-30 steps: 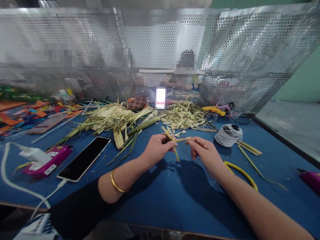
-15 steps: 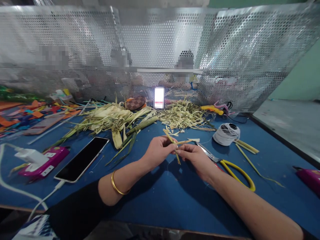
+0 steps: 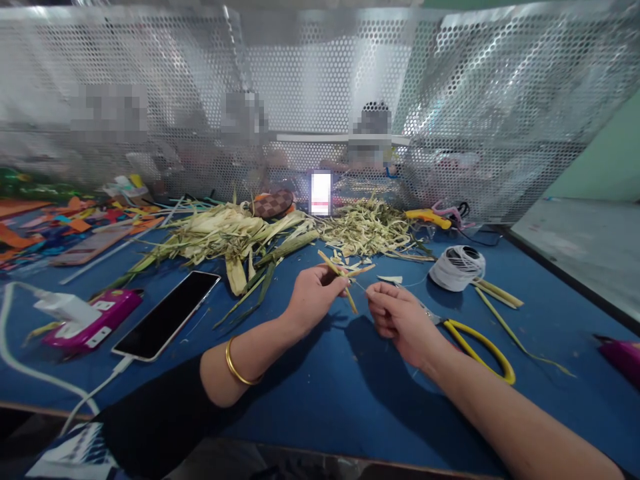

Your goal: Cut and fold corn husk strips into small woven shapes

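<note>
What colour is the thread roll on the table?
White. The thread roll shows best in the head view, beyond the right hand.

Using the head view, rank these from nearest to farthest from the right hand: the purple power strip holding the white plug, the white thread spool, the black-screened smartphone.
From the right hand:
1. White thread spool: just beyond it, to the right.
2. Black-screened smartphone: across the table, on the left.
3. Purple power strip: farther left, past the phone.

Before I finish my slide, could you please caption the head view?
Left hand pinches crossed plant strips; right hand holds thread near scissors.
</note>
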The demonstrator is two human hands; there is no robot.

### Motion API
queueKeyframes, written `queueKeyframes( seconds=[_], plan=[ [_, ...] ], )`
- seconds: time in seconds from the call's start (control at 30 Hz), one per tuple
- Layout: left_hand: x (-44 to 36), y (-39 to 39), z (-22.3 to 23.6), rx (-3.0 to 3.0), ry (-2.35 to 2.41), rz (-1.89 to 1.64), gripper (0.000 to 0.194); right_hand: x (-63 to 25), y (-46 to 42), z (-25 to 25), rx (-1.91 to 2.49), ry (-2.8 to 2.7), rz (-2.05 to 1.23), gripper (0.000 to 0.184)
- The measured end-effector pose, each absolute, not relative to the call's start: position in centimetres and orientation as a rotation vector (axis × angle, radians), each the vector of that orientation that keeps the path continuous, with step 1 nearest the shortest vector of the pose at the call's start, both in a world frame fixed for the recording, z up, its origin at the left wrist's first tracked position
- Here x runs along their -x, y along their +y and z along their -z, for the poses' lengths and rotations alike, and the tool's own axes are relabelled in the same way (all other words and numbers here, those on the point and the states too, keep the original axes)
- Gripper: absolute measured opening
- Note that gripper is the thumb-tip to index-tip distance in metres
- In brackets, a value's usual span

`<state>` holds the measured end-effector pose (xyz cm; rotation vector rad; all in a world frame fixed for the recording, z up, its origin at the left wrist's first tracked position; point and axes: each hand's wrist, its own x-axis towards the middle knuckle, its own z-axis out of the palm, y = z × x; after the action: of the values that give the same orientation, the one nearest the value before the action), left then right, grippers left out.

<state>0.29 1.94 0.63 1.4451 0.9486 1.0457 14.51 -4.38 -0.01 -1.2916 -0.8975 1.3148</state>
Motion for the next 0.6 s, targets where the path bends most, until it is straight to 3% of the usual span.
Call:
queueKeyframes(
  seconds=[0.17, 0.37, 0.47, 0.6],
  plan=[
    [-0.2, 1.8, -0.6, -1.510, 0.958, -0.992, 0.012, -14.6, -5.1, 0.2, 1.487, -1.718, -0.508, 0.017],
    [-0.2, 1.9, 0.0, -1.584, 0.968, -0.845, 0.017, -14.7, -5.7, -0.2, 1.389, -2.272, 0.244, 0.021],
    [-0.2, 1.9, 0.3, -1.561, 0.876, -0.725, 0.013, -15.3, -5.6, -0.7, 1.300, -2.351, 0.309, 0.022],
    [0.0, 1.4, -0.5, -1.483, 0.685, -0.515, 0.015, -16.8, -5.1, -1.7, 1.244, -2.179, -0.052, 0.017]
  ],
)
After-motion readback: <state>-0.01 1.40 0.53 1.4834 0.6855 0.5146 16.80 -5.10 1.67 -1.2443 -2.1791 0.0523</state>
